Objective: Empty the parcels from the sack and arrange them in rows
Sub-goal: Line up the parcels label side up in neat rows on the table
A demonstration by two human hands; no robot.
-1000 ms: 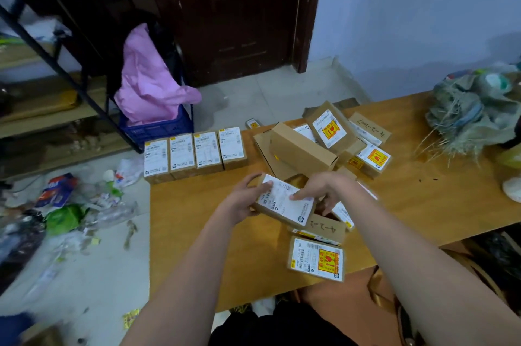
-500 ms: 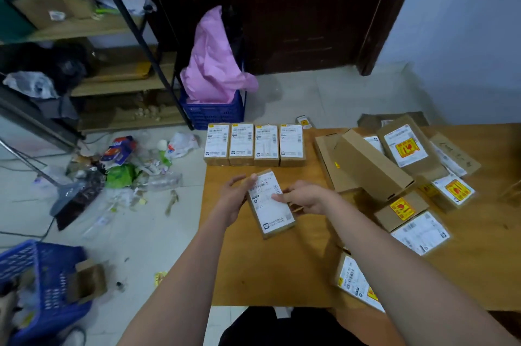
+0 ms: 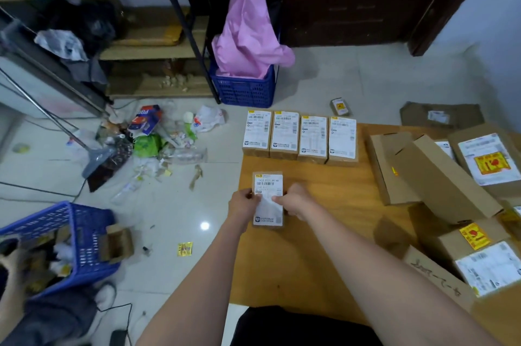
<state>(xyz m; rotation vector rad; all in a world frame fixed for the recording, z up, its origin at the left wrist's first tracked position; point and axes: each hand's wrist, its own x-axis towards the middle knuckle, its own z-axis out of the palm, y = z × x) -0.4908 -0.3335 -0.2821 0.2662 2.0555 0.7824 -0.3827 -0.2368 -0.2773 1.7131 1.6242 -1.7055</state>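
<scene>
The small parcel (image 3: 267,199) is lying flat near the left edge of the wooden surface (image 3: 324,233), now squared lengthwise below the row of four labelled parcels (image 3: 299,137), where half a second ago it was angled. The left hand (image 3: 244,203) and right hand (image 3: 293,200) are gripping its sides, fingers curled around it. Its white label is showing a barcode; the print is too blurred to read. A heap of cartons (image 3: 445,176) is sitting to the right, several bearing yellow-and-red stickers.
</scene>
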